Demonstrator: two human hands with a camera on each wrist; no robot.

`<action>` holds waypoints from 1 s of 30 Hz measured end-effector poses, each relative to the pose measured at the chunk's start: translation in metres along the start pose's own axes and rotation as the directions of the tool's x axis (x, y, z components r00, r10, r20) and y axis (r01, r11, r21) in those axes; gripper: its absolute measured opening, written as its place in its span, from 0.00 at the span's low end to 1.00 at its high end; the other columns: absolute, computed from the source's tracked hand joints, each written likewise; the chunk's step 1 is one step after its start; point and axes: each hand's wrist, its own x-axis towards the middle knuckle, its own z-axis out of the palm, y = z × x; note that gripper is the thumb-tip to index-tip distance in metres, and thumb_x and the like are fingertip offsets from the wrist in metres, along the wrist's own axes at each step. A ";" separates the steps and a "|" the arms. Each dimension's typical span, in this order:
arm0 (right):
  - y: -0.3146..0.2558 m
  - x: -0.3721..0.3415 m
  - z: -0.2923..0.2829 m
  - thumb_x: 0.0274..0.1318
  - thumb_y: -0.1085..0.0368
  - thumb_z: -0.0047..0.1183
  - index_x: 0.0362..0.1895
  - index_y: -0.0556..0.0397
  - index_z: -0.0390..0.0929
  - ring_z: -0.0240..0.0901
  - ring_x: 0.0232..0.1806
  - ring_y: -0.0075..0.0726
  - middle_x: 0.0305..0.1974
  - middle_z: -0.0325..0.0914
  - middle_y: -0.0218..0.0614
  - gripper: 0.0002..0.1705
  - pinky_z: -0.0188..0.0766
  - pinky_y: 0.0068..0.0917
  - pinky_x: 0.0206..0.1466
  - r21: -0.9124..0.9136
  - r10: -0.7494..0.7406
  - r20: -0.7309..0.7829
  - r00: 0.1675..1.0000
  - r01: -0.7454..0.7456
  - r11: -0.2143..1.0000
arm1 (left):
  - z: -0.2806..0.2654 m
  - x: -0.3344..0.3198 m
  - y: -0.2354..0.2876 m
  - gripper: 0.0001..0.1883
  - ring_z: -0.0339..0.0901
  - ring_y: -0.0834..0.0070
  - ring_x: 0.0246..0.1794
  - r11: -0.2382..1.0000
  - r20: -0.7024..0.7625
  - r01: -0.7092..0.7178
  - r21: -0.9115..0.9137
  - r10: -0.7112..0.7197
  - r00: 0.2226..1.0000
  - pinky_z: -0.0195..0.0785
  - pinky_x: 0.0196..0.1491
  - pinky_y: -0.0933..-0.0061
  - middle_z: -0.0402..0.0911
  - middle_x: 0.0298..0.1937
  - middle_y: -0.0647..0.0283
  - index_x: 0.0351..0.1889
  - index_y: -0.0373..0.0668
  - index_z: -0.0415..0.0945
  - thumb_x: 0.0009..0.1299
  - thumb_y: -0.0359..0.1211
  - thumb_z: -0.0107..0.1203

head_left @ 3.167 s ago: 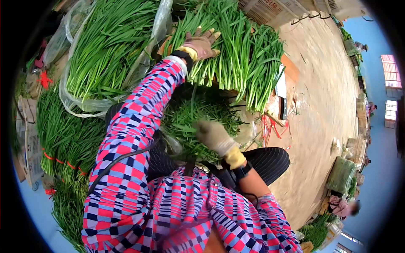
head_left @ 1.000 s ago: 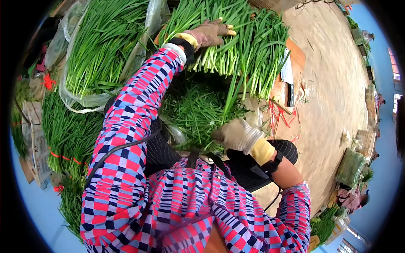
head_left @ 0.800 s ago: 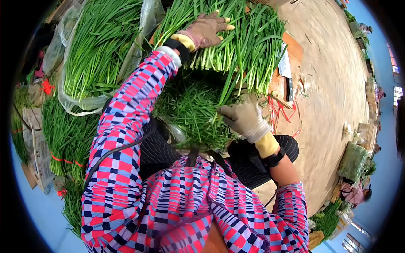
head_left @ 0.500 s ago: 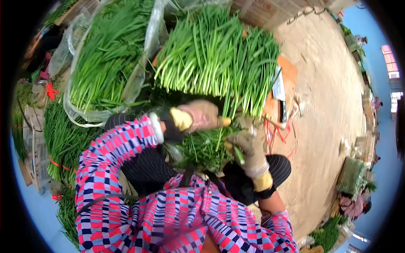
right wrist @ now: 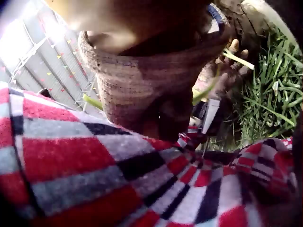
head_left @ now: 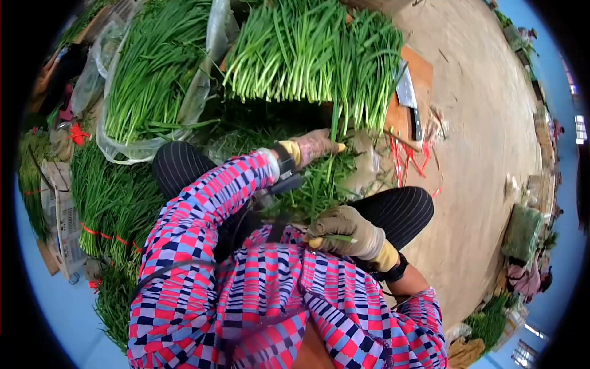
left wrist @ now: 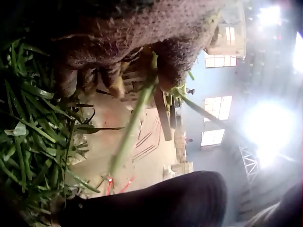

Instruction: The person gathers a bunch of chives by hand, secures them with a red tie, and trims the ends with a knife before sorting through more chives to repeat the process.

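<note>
My gloved left hand [head_left: 316, 146] is low in front of the stacked garlic chives [head_left: 295, 67]. In the left wrist view its thumb and fingers pinch a pale green chive stalk [left wrist: 132, 127]. Close to the checked shirt, my gloved right hand [head_left: 350, 232] is curled round a scrap of chive leaf [head_left: 340, 238], whose end pokes out past the glove. The right wrist view shows mostly the glove cuff [right wrist: 147, 90], which hides the fingers. Below the left hand lies a heap of loose chive trimmings [head_left: 313, 190].
A kitchen knife [head_left: 408, 92] lies on a wooden board [head_left: 421, 67] right of the stack, near red ties [head_left: 409, 157]. At left, a plastic-lined pile of chives [head_left: 153, 80] stands above tied bundles [head_left: 104, 190]. The bare floor [head_left: 479, 141] stretches right.
My left hand has left the top of the chive stack and come down over the trimmings, where it pinches a stalk. The right hand has drawn back toward the shirt with a leaf scrap.
</note>
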 end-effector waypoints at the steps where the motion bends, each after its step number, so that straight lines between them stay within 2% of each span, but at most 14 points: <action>1: 0.002 -0.006 0.001 0.55 0.65 0.58 0.39 0.57 0.79 0.76 0.31 0.47 0.30 0.79 0.42 0.09 0.71 0.34 0.34 -0.005 -0.053 -0.021 0.998 0.053 0.999 | 0.002 0.006 -0.003 0.26 0.73 0.70 0.49 0.999 -0.026 -0.002 0.037 0.003 1.000 0.63 0.56 0.69 0.78 0.48 0.57 0.59 0.35 0.69 0.65 0.37 0.60; 3: -0.019 -0.015 -0.009 0.54 0.65 0.59 0.35 0.58 0.80 0.76 0.30 0.46 0.29 0.79 0.40 0.08 0.71 0.35 0.33 0.097 0.094 0.013 0.995 -0.095 0.991 | -0.007 0.016 -0.019 0.20 0.76 0.73 0.41 0.998 -0.046 -0.012 -0.063 0.009 0.999 0.68 0.50 0.72 0.80 0.42 0.58 0.52 0.33 0.75 0.65 0.34 0.59; 5: -0.036 -0.023 -0.021 0.53 0.66 0.59 0.33 0.57 0.81 0.76 0.28 0.45 0.29 0.80 0.39 0.08 0.71 0.35 0.32 -0.002 -0.121 -0.115 0.986 0.121 0.993 | -0.010 0.010 -0.025 0.12 0.75 0.77 0.30 0.991 -0.096 0.041 -0.128 -0.054 0.994 0.71 0.39 0.75 0.80 0.35 0.60 0.42 0.31 0.78 0.66 0.31 0.57; 6: -0.033 -0.037 -0.025 0.50 0.65 0.60 0.31 0.57 0.81 0.76 0.27 0.43 0.28 0.80 0.38 0.08 0.71 0.34 0.31 0.002 -0.136 -0.175 0.975 0.138 0.990 | -0.005 0.001 -0.010 0.12 0.74 0.78 0.29 0.970 -0.116 0.194 0.143 -0.179 0.977 0.70 0.37 0.75 0.80 0.34 0.61 0.43 0.31 0.77 0.67 0.31 0.56; 10: -0.045 -0.047 -0.050 0.50 0.62 0.60 0.31 0.58 0.81 0.78 0.27 0.39 0.25 0.79 0.39 0.11 0.72 0.31 0.33 0.136 0.487 -0.087 0.869 -0.474 0.870 | 0.020 -0.087 0.072 0.17 0.73 0.80 0.28 0.893 -0.048 0.260 0.368 -0.261 0.964 0.69 0.36 0.77 0.79 0.31 0.64 0.49 0.34 0.75 0.69 0.38 0.52; 11: -0.038 -0.041 -0.047 0.51 0.59 0.60 0.39 0.54 0.81 0.78 0.30 0.40 0.27 0.80 0.40 0.14 0.73 0.32 0.37 0.018 0.718 -0.150 0.680 -0.724 0.690 | 0.021 -0.112 0.094 0.17 0.73 0.80 0.28 0.893 0.033 0.202 0.402 -0.234 0.972 0.70 0.36 0.76 0.78 0.29 0.66 0.49 0.34 0.75 0.70 0.38 0.50; 13: -0.001 -0.031 -0.039 0.45 0.58 0.65 0.44 0.58 0.79 0.77 0.31 0.43 0.30 0.80 0.42 0.23 0.73 0.35 0.39 -0.564 0.690 -0.255 0.677 -0.684 0.463 | 0.019 -0.171 0.136 0.17 0.73 0.81 0.25 0.964 0.136 0.108 0.241 -0.144 0.980 0.67 0.32 0.79 0.77 0.26 0.65 0.46 0.34 0.75 0.70 0.39 0.52; 15: 0.028 -0.019 -0.033 0.45 0.56 0.66 0.50 0.55 0.76 0.77 0.36 0.46 0.35 0.80 0.46 0.28 0.72 0.38 0.43 -0.555 0.594 -0.405 0.695 -0.703 0.444 | 0.026 -0.223 0.183 0.19 0.73 0.81 0.23 0.992 0.014 0.022 0.126 -0.024 1.000 0.65 0.28 0.81 0.78 0.25 0.64 0.43 0.32 0.77 0.65 0.40 0.56; 18: 0.059 0.012 -0.062 0.43 0.42 0.64 0.59 0.51 0.68 0.72 0.50 0.54 0.50 0.75 0.44 0.42 0.68 0.48 0.53 0.447 0.642 -0.244 0.727 -0.504 0.739 | 0.015 -0.244 0.203 0.20 0.71 0.82 0.18 0.944 -0.096 -0.235 0.233 0.263 0.960 0.62 0.21 0.83 0.78 0.23 0.63 0.44 0.30 0.76 0.66 0.41 0.55; 19: 0.069 0.019 -0.069 0.45 0.35 0.61 0.63 0.52 0.62 0.69 0.55 0.56 0.54 0.73 0.41 0.49 0.67 0.54 0.56 0.836 0.599 -0.157 0.785 -0.217 0.504 | 0.010 -0.242 0.209 0.20 0.70 0.82 0.18 0.921 -0.099 -0.261 0.290 0.300 0.949 0.61 0.21 0.84 0.78 0.23 0.64 0.44 0.31 0.76 0.66 0.41 0.55; 21: 0.080 0.046 -0.074 0.56 0.41 0.54 0.69 0.56 0.50 0.73 0.50 0.53 0.58 0.69 0.48 0.47 0.67 0.52 0.58 0.931 0.407 -0.157 0.900 -0.003 0.365 | 0.010 -0.229 0.219 0.19 0.70 0.84 0.20 0.921 -0.165 -0.111 0.373 0.184 0.969 0.62 0.24 0.84 0.78 0.26 0.65 0.47 0.33 0.75 0.68 0.41 0.53; 24: 0.087 0.072 -0.069 0.60 0.52 0.52 0.67 0.54 0.55 0.72 0.52 0.52 0.58 0.68 0.47 0.36 0.64 0.52 0.60 0.851 0.570 -0.384 0.727 0.038 0.524 | 0.001 -0.212 0.215 0.18 0.67 0.85 0.22 0.912 -0.208 -0.225 0.344 0.308 0.929 0.60 0.28 0.85 0.76 0.26 0.69 0.48 0.35 0.75 0.69 0.40 0.52; 27: 0.109 0.065 -0.075 0.53 0.63 0.59 0.60 0.54 0.65 0.77 0.41 0.41 0.43 0.79 0.39 0.30 0.74 0.35 0.47 0.694 0.726 -0.386 0.569 -0.338 0.635 | 0.004 -0.208 0.224 0.18 0.65 0.85 0.23 0.791 -0.319 -0.506 0.344 0.605 0.729 0.59 0.29 0.86 0.74 0.26 0.71 0.50 0.35 0.75 0.70 0.40 0.52; 30: 0.099 0.027 -0.084 0.48 0.63 0.65 0.56 0.53 0.69 0.79 0.35 0.36 0.34 0.80 0.39 0.31 0.76 0.30 0.38 -0.002 0.383 -0.719 0.580 -0.553 0.833 | -0.004 -0.199 0.240 0.14 0.70 0.83 0.27 0.627 -0.345 -0.743 0.234 0.768 0.540 0.63 0.35 0.83 0.79 0.30 0.68 0.46 0.37 0.77 0.72 0.38 0.51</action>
